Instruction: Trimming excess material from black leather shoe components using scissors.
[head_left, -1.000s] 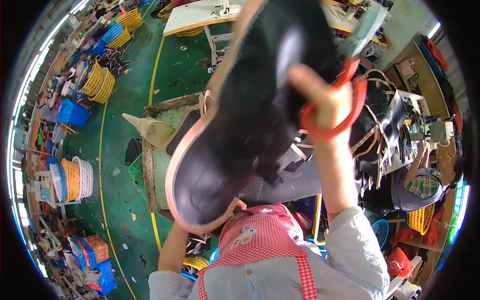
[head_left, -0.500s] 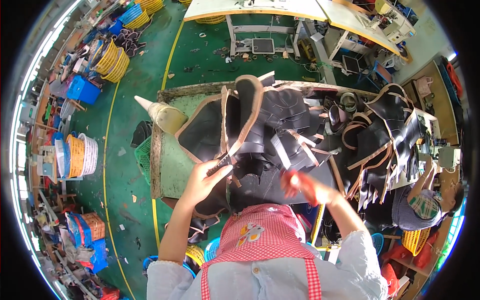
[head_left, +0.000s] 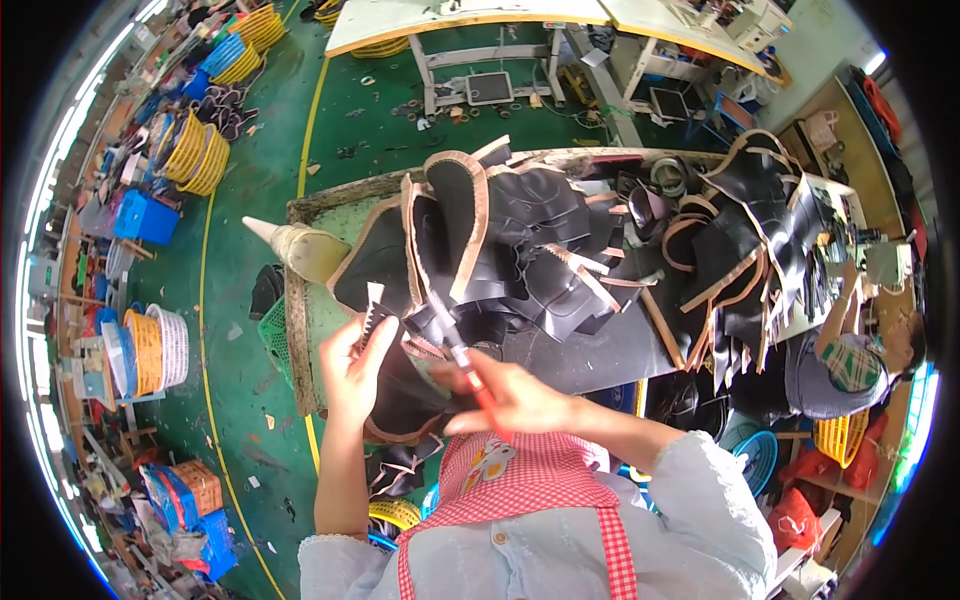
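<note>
My left hand (head_left: 350, 365) is closed, with the thumb pressed on a black leather piece (head_left: 395, 385) that has a notched, pale-edged border. The piece hangs down beside the table's near edge. In front of my apron, my right hand (head_left: 510, 395) grips a slim red-handled tool (head_left: 480, 388). Its pale shaft slants up and left, just right of the left hand; its exact kind is not clear. Beyond both hands lies a heap of black leather pieces (head_left: 555, 215) with tan folded edges, one strip curling upward.
The worn green table (head_left: 310, 385) carries a pale cone-shaped object (head_left: 312, 252) at its left edge. More tan-edged leather (head_left: 745, 225) is heaped at right. Another person (head_left: 850, 350) sits far right. A blue crate (head_left: 146, 216) and baskets line the left side.
My right hand has swung left with the red-handled tool, close to the left hand. The left hand has moved slightly left and drawn its leather piece away from the heap.
</note>
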